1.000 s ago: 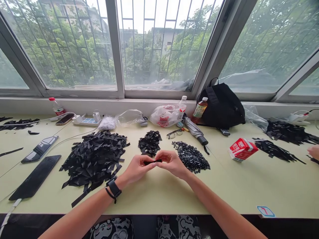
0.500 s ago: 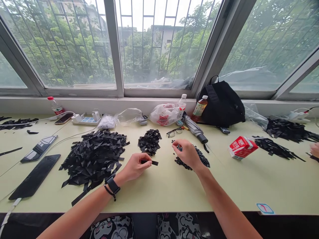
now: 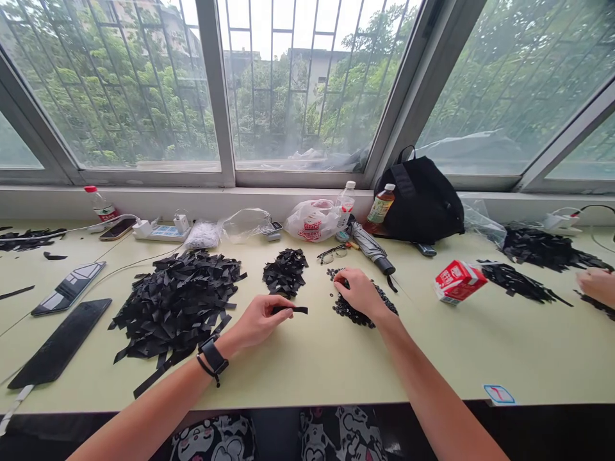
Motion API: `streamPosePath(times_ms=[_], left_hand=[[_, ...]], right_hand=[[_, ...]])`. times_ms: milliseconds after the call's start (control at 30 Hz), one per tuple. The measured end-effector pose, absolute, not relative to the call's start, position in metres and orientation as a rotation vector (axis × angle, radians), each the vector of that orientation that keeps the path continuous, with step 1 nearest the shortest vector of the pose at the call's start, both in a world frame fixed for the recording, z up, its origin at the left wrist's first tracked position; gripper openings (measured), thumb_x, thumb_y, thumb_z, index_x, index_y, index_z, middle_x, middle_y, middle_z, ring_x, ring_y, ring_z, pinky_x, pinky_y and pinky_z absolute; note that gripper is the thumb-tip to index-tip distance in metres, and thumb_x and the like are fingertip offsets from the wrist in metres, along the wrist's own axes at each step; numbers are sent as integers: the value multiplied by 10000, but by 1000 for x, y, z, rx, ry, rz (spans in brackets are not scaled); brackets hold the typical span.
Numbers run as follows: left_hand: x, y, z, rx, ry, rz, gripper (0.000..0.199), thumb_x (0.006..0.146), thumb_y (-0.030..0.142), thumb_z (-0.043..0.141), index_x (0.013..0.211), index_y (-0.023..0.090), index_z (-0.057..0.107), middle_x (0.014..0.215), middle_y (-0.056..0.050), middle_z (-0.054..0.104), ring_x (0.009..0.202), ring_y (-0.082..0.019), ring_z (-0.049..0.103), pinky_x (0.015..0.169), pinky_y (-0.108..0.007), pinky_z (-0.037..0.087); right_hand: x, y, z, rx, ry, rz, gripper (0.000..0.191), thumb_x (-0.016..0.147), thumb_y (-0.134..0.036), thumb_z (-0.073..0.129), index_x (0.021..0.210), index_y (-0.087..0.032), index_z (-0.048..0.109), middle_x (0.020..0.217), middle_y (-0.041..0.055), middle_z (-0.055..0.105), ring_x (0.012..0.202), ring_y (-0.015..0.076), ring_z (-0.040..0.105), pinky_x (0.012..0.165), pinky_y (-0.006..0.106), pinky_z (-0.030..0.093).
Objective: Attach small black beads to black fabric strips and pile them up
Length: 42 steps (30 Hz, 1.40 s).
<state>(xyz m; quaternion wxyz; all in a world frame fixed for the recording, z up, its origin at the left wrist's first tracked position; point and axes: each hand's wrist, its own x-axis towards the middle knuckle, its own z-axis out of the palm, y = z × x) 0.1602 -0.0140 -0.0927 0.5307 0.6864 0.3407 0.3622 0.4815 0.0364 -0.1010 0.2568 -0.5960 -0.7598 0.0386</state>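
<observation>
My left hand (image 3: pixel 263 320) pinches a short black fabric strip (image 3: pixel 300 310), whose free end sticks out to the right past my fingertips. Over a pile of small black beadlike pieces (image 3: pixel 355 312) rests my right hand (image 3: pixel 358 291), its fingers curled down at the pile's upper left. Whatever lies between those fingertips is too small to make out. Beyond my left hand sits a small heap of black strip pieces (image 3: pixel 284 272). A far larger heap of cut black strips (image 3: pixel 177 307) spreads to the left of my left hand.
A red milk carton (image 3: pixel 460 282) stands right of the beads. Behind are glasses (image 3: pixel 332 255), a folded umbrella (image 3: pixel 372 246), a plastic bag (image 3: pixel 312 221) and a black backpack (image 3: pixel 425 198). Phones (image 3: pixel 70 288) lie left. Another person's hand (image 3: pixel 596 283) is at far right, near more strips.
My right hand has settled lower onto the bead pile, fingertips now closer to the pieces. The left hand keeps its strip, nearly still. The whole view has shifted slightly.
</observation>
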Motion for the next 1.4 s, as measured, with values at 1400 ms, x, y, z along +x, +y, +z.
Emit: streamPosePath(times_ms=[1400], left_hand=[[151, -18, -74, 934, 495, 818, 230, 823, 329, 852, 935, 160, 744, 816, -29, 614, 756, -113, 534, 734, -256, 417]], right_hand=[[387, -9, -77, -1076, -1770, 791, 178, 936, -410, 657, 952, -233, 667, 897, 60, 719, 842, 227, 682, 807, 378, 570]])
